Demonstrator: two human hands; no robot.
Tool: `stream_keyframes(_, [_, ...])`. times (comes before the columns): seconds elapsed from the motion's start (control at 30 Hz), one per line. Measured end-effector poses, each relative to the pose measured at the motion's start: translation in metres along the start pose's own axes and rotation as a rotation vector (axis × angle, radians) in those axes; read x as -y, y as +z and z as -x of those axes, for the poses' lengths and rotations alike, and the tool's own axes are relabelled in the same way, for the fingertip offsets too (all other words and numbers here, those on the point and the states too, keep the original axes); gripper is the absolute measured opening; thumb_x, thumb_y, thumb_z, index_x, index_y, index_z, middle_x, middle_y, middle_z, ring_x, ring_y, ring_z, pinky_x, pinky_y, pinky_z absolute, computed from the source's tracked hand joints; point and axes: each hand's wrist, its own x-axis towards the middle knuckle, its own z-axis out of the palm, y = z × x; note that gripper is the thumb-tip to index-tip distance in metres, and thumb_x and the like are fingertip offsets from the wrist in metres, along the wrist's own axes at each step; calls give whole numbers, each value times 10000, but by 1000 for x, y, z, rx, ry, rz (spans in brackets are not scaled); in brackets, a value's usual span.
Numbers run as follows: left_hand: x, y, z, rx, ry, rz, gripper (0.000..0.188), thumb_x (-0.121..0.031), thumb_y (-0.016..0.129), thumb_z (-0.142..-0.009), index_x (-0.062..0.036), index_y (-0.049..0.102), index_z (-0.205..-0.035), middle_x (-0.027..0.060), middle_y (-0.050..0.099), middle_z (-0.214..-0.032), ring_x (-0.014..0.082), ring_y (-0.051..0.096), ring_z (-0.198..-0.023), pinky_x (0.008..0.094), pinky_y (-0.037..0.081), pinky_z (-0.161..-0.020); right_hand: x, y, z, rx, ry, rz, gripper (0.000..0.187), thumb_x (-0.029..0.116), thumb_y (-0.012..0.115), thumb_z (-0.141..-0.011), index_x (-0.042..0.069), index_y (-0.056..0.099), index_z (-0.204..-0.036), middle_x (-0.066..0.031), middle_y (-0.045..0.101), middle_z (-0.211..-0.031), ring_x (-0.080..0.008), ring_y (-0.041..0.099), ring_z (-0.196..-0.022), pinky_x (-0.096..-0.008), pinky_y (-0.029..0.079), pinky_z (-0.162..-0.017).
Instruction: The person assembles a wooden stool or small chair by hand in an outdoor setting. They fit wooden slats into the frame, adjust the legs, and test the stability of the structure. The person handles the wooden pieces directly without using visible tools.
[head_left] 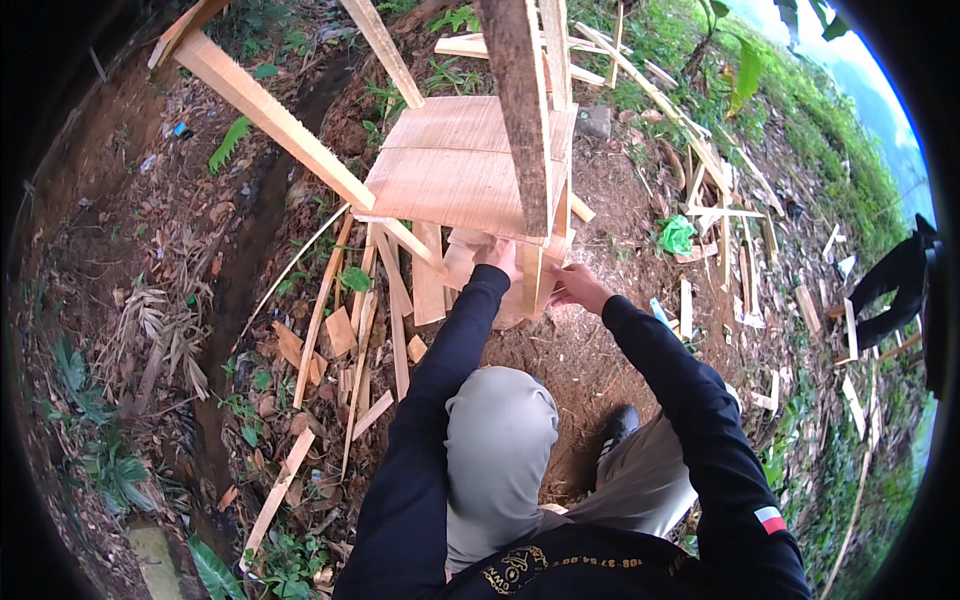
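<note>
In front of me stands a pale wooden frame with a shelf of joined planks (450, 178) and several upright posts. Just under the shelf's near edge, my left hand (502, 258) reaches in against a lower board; its fingers are mostly hidden. To the right of a short wooden post (532, 285), my right hand (582, 288) has thumb and fingers drawn together at the edge of the lower boards. What sits between those fingertips, if anything, is too small to make out. A dark, rough-faced post (522, 110) rises from the near right corner.
Long wooden strips (335, 310) lean and lie left of the frame. More scrap lumber (725, 215) is piled at the right, beside a green plastic bag (677, 235). A person in dark clothes (900, 280) stands at the far right. The dirt slopes and is littered.
</note>
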Motion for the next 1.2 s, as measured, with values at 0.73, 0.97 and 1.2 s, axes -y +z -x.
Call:
stream_keyframes(0.73, [15,-33,8,-189,-143,81,625,-568,797,-630,-13,691,-896,204,689,-939,346,670,-911,426,534,-811,5,3,1,23,-7,-53,439,275,502,-984,-158,558,-1030,-224,664,-874,-301,694,-687,-361,612,-608])
stream_keyframes(0.97, [17,-24,4,-220,-142,104,627,-567,823,-595,-27,676,-878,200,683,-919,337,666,-899,420,524,-807,11,3,3,47,18,-87,415,229,488,-985,-168,514,-1102,-250,653,-895,-318,693,-706,-381,612,-640])
stream_keyframes(1.2, [19,-24,4,-150,-220,69,590,-541,829,-609,-100,681,-972,115,678,-963,282,651,-940,449,517,-782,1,12,-3,69,45,-216,499,358,527,-971,-82,487,-1204,-216,628,-924,-298,680,-785,-414,601,-694])
